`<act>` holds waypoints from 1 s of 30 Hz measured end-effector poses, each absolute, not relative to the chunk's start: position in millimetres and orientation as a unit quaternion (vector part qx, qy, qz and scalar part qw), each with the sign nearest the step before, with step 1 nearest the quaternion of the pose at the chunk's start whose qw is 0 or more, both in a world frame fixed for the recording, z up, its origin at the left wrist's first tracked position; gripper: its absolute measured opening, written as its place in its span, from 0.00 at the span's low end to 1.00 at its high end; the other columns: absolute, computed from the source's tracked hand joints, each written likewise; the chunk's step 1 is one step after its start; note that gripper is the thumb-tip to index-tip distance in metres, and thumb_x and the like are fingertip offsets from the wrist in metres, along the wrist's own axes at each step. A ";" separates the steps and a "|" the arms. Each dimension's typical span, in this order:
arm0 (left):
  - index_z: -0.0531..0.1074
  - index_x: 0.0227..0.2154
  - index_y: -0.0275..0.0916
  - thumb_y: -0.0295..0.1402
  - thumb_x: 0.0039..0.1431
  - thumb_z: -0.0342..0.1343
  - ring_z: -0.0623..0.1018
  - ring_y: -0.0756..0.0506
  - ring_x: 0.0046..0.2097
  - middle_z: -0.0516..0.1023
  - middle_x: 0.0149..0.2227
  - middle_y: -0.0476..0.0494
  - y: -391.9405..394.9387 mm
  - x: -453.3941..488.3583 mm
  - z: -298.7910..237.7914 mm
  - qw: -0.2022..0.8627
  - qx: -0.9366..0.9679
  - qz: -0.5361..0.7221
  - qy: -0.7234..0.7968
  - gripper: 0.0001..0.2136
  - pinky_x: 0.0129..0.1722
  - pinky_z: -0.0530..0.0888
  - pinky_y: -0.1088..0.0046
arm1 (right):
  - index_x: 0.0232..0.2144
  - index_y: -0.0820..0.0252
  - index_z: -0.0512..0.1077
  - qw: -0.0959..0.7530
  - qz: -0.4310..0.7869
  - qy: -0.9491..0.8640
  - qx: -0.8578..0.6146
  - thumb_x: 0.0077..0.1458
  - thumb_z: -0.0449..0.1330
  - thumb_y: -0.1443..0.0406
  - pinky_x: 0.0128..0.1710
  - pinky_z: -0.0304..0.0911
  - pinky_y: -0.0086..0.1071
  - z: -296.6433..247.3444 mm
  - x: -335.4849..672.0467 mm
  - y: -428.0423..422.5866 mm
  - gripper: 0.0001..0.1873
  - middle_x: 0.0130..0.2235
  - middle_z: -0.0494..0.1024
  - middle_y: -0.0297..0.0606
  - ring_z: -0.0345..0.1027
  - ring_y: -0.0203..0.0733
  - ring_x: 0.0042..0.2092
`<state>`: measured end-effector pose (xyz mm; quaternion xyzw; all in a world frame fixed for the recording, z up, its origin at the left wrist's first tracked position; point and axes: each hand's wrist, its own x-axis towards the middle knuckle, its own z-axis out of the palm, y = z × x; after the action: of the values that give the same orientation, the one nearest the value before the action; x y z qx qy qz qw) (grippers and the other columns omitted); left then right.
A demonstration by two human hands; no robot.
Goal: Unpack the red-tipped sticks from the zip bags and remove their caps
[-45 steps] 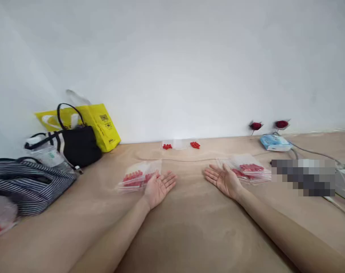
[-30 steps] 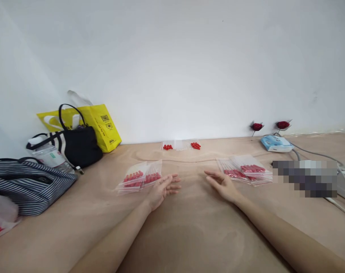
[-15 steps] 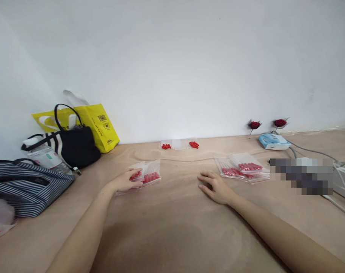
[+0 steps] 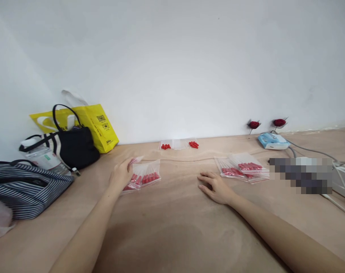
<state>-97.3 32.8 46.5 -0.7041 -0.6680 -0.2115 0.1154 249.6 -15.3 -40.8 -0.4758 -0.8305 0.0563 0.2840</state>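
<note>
My left hand (image 4: 120, 174) is closed on a small clear zip bag (image 4: 137, 159), raised at the left of the table. Only a thin edge of this bag shows; the rest is behind my fingers. Just right of that hand, overlapping zip bags (image 4: 150, 176) with red capsule-like pieces lie flat. My right hand (image 4: 216, 188) rests on the tabletop, fingers apart and slightly curved, with nothing in it. Beyond its fingertips lies another group of zip bags (image 4: 242, 168) holding similar red pieces, not touched by the hand.
Against the wall are small clear bags with red pieces (image 4: 194, 145). A yellow bag (image 4: 108, 131), a black handbag (image 4: 78, 148) and a striped bag (image 4: 53, 185) stand left. At right are a blue tissue pack (image 4: 273, 141), cables, a power strip (image 4: 344, 180) and red artificial roses (image 4: 279, 122).
My left hand has risen from the left bags and turned, lifting one zip bag off them. The right hand has stayed in place on the table.
</note>
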 end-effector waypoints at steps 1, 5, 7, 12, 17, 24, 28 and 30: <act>0.67 0.45 0.37 0.28 0.53 0.41 0.72 0.43 0.46 0.72 0.46 0.43 29.4 -88.7 47.4 0.134 -0.707 -0.236 -0.653 0.18 0.46 0.66 0.69 | 0.46 0.58 0.67 0.283 0.055 -0.831 -0.475 0.52 0.52 0.60 0.48 0.58 0.42 -40.8 249.8 -15.1 0.19 0.48 0.68 0.45 0.61 0.46 0.49; 0.67 0.45 0.36 0.25 0.53 0.41 0.70 0.42 0.47 0.71 0.47 0.41 17.6 -48.9 42.0 0.170 -0.768 -0.256 -0.562 0.18 0.49 0.64 0.67 | 0.46 0.59 0.67 0.281 0.055 -0.833 -0.474 0.52 0.52 0.60 0.47 0.58 0.43 -40.1 250.0 -14.9 0.19 0.48 0.68 0.45 0.61 0.47 0.49; 0.68 0.44 0.38 0.22 0.51 0.41 0.70 0.42 0.46 0.71 0.46 0.42 15.7 -34.8 33.8 0.178 -0.789 -0.239 -0.538 0.19 0.48 0.64 0.66 | 0.46 0.58 0.67 0.288 0.054 -0.832 -0.472 0.52 0.52 0.60 0.47 0.58 0.43 -39.7 249.9 -15.1 0.19 0.48 0.68 0.45 0.61 0.46 0.49; 0.69 0.43 0.35 0.20 0.48 0.45 0.70 0.40 0.45 0.72 0.45 0.38 17.2 -24.9 13.1 0.166 -0.813 -0.204 -0.520 0.19 0.46 0.66 0.64 | 0.46 0.58 0.68 0.295 0.054 -0.830 -0.470 0.52 0.52 0.60 0.48 0.58 0.42 -39.4 249.2 -15.9 0.18 0.48 0.68 0.45 0.61 0.46 0.49; 0.68 0.44 0.38 0.20 0.50 0.44 0.70 0.40 0.45 0.72 0.45 0.41 11.4 -9.9 5.9 0.169 -0.830 -0.194 -0.495 0.18 0.44 0.67 0.62 | 0.46 0.58 0.67 0.282 0.051 -0.831 -0.476 0.52 0.52 0.60 0.48 0.58 0.42 -38.4 249.4 -15.8 0.19 0.48 0.68 0.45 0.61 0.46 0.49; 0.65 0.47 0.37 0.22 0.50 0.47 0.69 0.41 0.45 0.71 0.45 0.40 5.1 30.1 -11.0 0.087 -0.870 -0.188 -0.447 0.19 0.44 0.68 0.63 | 0.46 0.59 0.67 0.282 0.052 -0.831 -0.477 0.52 0.52 0.60 0.48 0.58 0.42 -38.1 249.9 -15.3 0.20 0.48 0.68 0.46 0.61 0.47 0.49; 0.64 0.48 0.37 0.26 0.52 0.48 0.69 0.42 0.46 0.70 0.46 0.40 2.2 34.0 -21.3 0.032 -0.867 -0.239 -0.435 0.18 0.46 0.67 0.63 | 0.46 0.60 0.67 0.285 0.052 -0.828 -0.480 0.52 0.52 0.59 0.48 0.58 0.43 -39.5 250.5 -14.9 0.20 0.48 0.68 0.46 0.60 0.47 0.49; 0.64 0.48 0.38 0.29 0.53 0.47 0.68 0.42 0.47 0.70 0.46 0.39 0.9 30.2 -24.1 0.022 -0.864 -0.259 -0.430 0.17 0.47 0.67 0.63 | 0.45 0.60 0.67 0.289 0.057 -0.828 -0.478 0.51 0.52 0.59 0.48 0.58 0.43 -40.7 249.8 -14.8 0.20 0.47 0.68 0.46 0.61 0.47 0.49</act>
<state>30.2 0.9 -24.1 -0.8643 -0.4303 -0.2593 0.0222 249.8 -14.8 -40.7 -0.4777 -0.8276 0.0570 0.2892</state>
